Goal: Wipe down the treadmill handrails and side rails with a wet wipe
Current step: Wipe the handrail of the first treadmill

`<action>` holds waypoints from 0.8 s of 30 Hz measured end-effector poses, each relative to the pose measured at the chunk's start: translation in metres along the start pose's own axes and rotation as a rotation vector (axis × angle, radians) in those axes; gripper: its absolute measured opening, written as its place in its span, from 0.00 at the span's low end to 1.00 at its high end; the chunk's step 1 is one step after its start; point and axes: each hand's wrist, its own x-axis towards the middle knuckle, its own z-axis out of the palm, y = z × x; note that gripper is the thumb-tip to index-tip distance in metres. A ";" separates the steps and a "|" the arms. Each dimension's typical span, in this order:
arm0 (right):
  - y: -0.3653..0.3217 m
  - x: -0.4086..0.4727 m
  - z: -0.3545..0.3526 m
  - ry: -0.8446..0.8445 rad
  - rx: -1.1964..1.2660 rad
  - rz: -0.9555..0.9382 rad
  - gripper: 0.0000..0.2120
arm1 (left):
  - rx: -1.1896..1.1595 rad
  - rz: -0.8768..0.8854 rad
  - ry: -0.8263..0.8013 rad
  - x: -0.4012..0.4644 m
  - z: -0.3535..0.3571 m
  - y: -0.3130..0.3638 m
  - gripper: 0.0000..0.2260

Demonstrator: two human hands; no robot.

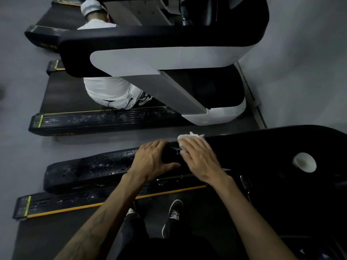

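Forearms reaching forward from the bottom edge are seen nearest the viewer, above a dark shoe (173, 215) planted on the treadmill belt (71, 229). At the black handrail (105, 166), the left hand (153, 162) is curled over the rail's upper face, with the thumb spread along the near side and the fingers wrapped over the far edge, so that the rail is gripped and steadied. Just beside it, toward the console, the right hand (199, 156) is laid with fingers nearly straight upon the wet wipe (187, 137), which is pressed flat against the rail's top; only a crumpled white corner is exposed beyond the fingertips. The handrail step is judged to be in hand (droplets and streaks glisten on the stretch away from the console, suggesting it has been covered). A stroke toward the console is probably called for next, with pressure kept on the wipe; the side rail (78, 200), below the handrail and edged in yellow, also shows wet flecks. A white cup (304, 162) is seated in the console recess.
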 end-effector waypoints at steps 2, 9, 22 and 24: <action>0.009 -0.004 -0.005 0.007 -0.045 0.071 0.24 | 0.027 0.019 -0.008 0.001 0.000 0.000 0.41; -0.025 0.027 0.011 -0.076 -0.076 0.202 0.34 | 0.045 -0.003 -0.038 -0.010 0.000 -0.008 0.45; -0.027 0.017 0.008 -0.074 -0.100 0.188 0.32 | -0.030 -0.001 0.088 -0.011 0.004 -0.010 0.40; -0.037 0.029 0.014 -0.106 -0.088 0.157 0.29 | -0.039 0.015 0.130 -0.010 0.003 -0.009 0.39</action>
